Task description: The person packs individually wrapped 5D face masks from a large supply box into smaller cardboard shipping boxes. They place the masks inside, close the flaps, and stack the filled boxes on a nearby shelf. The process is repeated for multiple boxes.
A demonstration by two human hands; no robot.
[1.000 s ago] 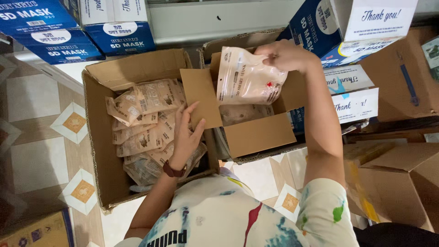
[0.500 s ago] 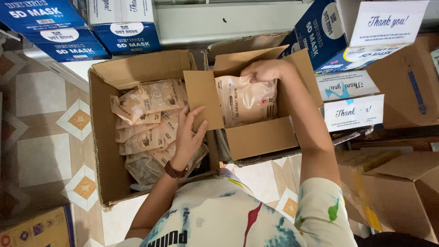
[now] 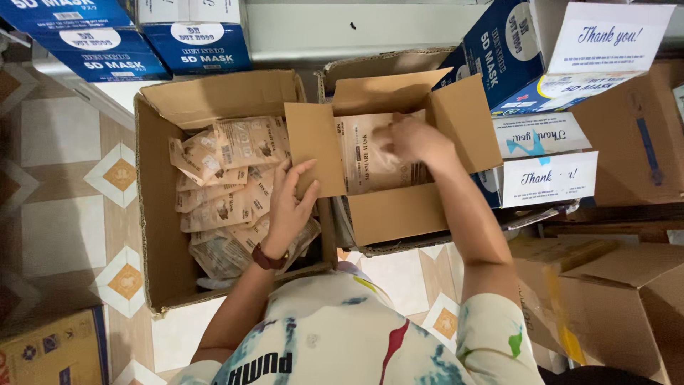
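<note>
Right hand point(image 3: 413, 139) pressing tan packet point(image 3: 370, 160) into small brown box point(image 3: 399, 214), fingers closed on it. Left hand point(image 3: 288, 203) lying open on tan packets point(image 3: 221, 192) in big brown box point(image 3: 160, 235). Blue boxes point(image 3: 192, 43) sitting above.

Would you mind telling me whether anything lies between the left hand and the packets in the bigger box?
Nothing visible does: the left hand already rests on the beige packets in the open cardboard box.
</note>
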